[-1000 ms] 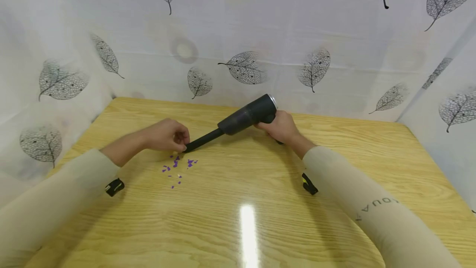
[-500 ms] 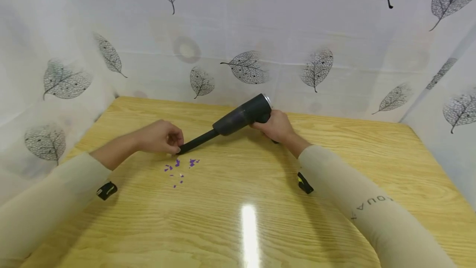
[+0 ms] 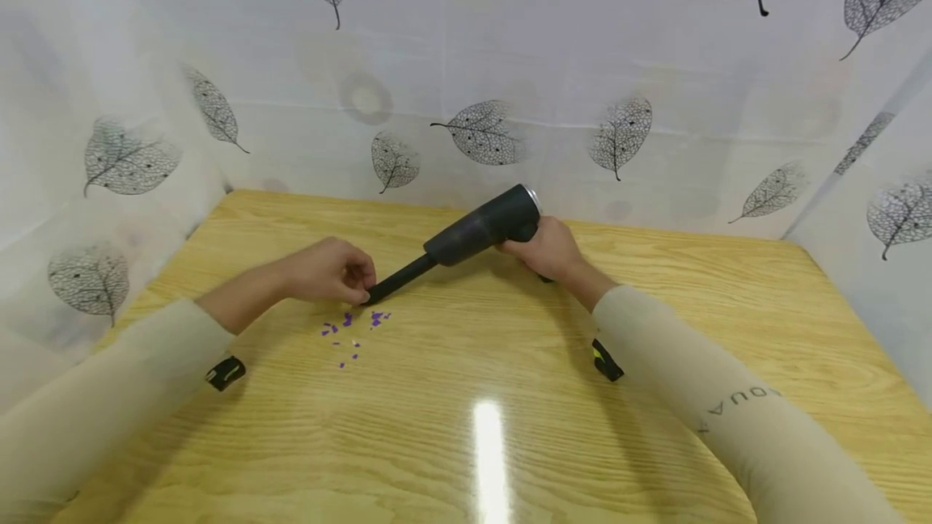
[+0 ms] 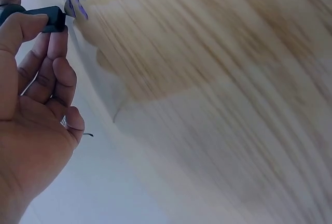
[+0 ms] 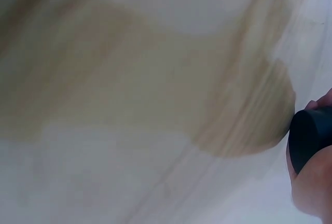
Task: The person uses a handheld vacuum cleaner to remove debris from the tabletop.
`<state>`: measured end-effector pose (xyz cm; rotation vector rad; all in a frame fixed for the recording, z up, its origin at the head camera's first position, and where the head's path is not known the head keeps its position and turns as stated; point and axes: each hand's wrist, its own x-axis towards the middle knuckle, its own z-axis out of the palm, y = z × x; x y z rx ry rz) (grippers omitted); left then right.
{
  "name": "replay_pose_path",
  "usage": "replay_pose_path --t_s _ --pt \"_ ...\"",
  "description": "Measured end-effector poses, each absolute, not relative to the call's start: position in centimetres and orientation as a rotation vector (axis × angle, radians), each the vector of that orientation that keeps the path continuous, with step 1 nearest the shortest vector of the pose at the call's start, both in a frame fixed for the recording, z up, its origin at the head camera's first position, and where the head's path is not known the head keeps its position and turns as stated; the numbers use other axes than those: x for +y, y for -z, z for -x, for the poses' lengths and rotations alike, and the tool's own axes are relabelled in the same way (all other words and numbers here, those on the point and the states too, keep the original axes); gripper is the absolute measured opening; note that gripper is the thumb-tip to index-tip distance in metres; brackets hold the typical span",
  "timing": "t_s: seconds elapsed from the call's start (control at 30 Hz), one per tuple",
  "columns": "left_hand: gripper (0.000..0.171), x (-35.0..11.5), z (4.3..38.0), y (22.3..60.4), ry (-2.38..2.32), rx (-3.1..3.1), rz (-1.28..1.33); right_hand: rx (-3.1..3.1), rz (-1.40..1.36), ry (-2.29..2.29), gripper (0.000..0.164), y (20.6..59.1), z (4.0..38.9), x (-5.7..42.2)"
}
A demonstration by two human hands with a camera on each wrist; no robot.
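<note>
A black handheld vacuum cleaner [image 3: 476,229] with a long narrow nozzle [image 3: 402,277] slants down to the left over the table in the head view. My right hand [image 3: 549,251] grips its handle below the silver-rimmed rear end. At the other end, my left hand [image 3: 333,269] pinches the nozzle tip between thumb and fingers. The left wrist view shows the thumb on top of the flat dark nozzle tip [image 4: 52,18], beside purple scraps [image 4: 78,1]. In the head view several small purple scraps [image 3: 376,319] lie scattered just in front of the tip.
The wood-grain table [image 3: 451,362] carries a bright light reflection near its front. Behind it hangs a pale curtain [image 3: 306,111] printed with dark leaves. Black straps [image 3: 226,373] show under the left forearm, with another black strap [image 3: 607,360] by the right sleeve.
Both hands moved the vacuum cleaner slightly left, then back right. A few purple scraps that lay close to the nozzle tip a second ago no longer show.
</note>
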<state>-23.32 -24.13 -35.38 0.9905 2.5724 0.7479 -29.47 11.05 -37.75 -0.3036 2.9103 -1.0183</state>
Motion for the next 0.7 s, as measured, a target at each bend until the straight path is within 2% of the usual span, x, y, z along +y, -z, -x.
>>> replay_pose_path --t_s 0.7 --pt "0.008 -20.3 23.8 35.7 -0.776 2.494 -1.061 2.871 0.253 1.031 0.049 37.6 28.6 16.6"
